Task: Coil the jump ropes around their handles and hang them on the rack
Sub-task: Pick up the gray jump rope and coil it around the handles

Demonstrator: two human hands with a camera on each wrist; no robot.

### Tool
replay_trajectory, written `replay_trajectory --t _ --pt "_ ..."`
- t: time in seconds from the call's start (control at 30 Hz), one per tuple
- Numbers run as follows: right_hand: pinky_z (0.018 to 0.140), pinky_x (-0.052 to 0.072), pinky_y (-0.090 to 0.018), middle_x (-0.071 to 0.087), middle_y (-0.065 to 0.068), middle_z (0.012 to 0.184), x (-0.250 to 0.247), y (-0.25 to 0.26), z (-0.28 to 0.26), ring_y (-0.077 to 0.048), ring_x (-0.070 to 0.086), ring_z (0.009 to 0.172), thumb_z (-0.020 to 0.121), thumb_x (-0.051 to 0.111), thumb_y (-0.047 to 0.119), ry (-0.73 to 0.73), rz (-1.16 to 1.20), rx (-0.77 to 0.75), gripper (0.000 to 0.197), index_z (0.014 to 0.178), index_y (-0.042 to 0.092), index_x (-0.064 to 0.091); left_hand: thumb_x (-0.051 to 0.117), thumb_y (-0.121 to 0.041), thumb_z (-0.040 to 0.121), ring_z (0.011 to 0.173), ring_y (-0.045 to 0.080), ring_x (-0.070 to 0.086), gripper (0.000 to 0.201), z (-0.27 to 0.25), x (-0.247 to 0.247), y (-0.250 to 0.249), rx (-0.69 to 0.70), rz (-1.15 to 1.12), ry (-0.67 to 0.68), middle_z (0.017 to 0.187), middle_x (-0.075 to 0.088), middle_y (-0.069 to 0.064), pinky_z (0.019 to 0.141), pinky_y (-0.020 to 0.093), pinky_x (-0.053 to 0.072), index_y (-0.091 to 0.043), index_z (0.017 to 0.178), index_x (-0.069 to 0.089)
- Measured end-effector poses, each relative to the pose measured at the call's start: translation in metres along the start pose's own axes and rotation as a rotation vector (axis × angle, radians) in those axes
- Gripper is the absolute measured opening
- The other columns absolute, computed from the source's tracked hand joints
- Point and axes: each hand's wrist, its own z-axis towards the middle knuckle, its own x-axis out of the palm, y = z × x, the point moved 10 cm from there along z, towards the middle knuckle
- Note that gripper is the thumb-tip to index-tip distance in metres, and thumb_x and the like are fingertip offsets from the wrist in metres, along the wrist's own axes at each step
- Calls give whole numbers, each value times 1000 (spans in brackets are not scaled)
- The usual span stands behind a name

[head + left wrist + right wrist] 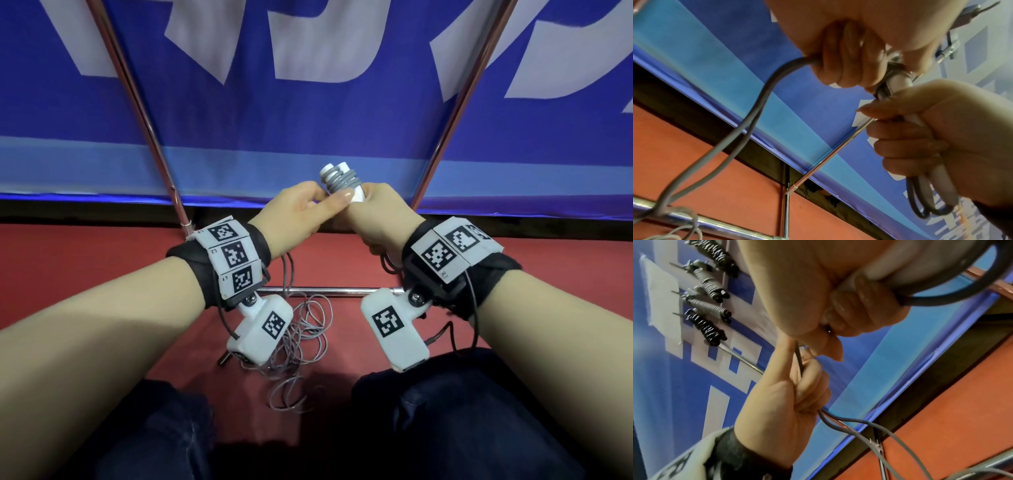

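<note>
Grey cord (pixel 342 178) is wound in a few tight turns round the upper part of two white handles (pixel 358 196) held side by side, so the step in hand appears to be the coiling itself, with the hanging not yet begun. The right hand (pixel 376 222) has its fingers curled round the lower part of the handles and holds them upright in front of the person; the right wrist view shows a loop of the cord passing under that fist. The left hand (pixel 294 212), just beside and touching the right, has the cord running through its curled fingers (pixel 840 65), with the thumb against the bundle. From that hand the rope falls to the red floor (pixel 102 274), where a loose tangle of uncoiled rope (pixel 301 339) lies near the person's knees and partly across a chrome bar of the rack base (pixel 329 291). Much rope is left, so the task seems no more than partly done. The next move probably calls for the left hand to carry the cord round the handles again while the right keeps them together, laying each turn next to the last and drawing slack up without snagging the bar. In the right wrist view, coiled ropes (pixel 709 283) already hang on pegs against the blue banner (pixel 205 120) at the far side.
</note>
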Motion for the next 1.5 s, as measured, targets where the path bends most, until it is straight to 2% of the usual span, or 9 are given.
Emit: replay_trajectory --t 0.17,0.27,0.4,0.53,0.77,0.9,1.1,1.23,1.5 --pt "42 23 -20 33 -1 55 14 3 -1 -13 25 40 85 59 7 100 76 -14 26 110 4 58 49 -47 93 43 5 29 27 2 -4 -7 26 -15 1 50 37 -6 48 24 26 -24 79 45" --pt "41 18 -18 23 1 50 32 1 -9 -11 17 39 90 55 3 329 235 11 13 99 10 51 53 -53 88 41 4 32 35 3 -2 -5 24 -87 27 42 41 -12 47 22 27 -20 96 47" --pt "38 14 -12 17 3 46 46 -5 -22 -7 13 36 89 49 0 520 327 100 26 74 17 38 60 -19 90 38 -3 43 33 0 -1 -7 24 -242 69 44 52 -12 45 8 33 -2 116 52" --pt "38 6 -13 23 5 39 60 7 -37 -4 17 29 69 59 9 761 570 173 25 65 17 35 84 -52 56 50 10 43 55 2 -5 -18 65 -404 71 63 56 1 46 16 31 -15 90 64" --pt "36 20 -19 27 1 46 75 25 -68 -10 20 35 73 62 5 1211 897 293 28 63 15 37 80 -43 65 53 26 41 42 2 -3 -26 39 -421 154 67 54 15 53 29 25 -8 79 60" --pt "34 15 -15 30 1 41 68 19 -51 -8 17 32 76 49 14 937 646 201 18 61 9 57 65 -23 88 33 5 43 25 0 -3 -25 -25 -438 89 41 49 -6 39 14 35 -8 72 53" --pt "34 38 -21 55 -11 54 21 14 -9 -19 52 34 89 59 9 160 1 -145 18 76 4 47 73 -36 80 37 14 22 42 8 -23 1 -107 -372 -152 40 27 -3 40 21 18 -15 59 43" --pt "58 37 -34 51 -3 79 8 35 -10 -29 50 66 90 55 33 -227 -669 -312 29 86 14 35 73 -38 80 34 13 22 51 7 -34 14 -174 -460 -325 36 29 -3 41 21 20 -17 54 35" --pt "65 33 -33 45 -4 84 13 41 4 -28 43 74 94 47 29 -220 -654 -289 21 88 12 38 71 -39 81 29 10 29 52 5 -40 17 -218 -424 -434 33 36 -5 38 16 26 -14 48 40"
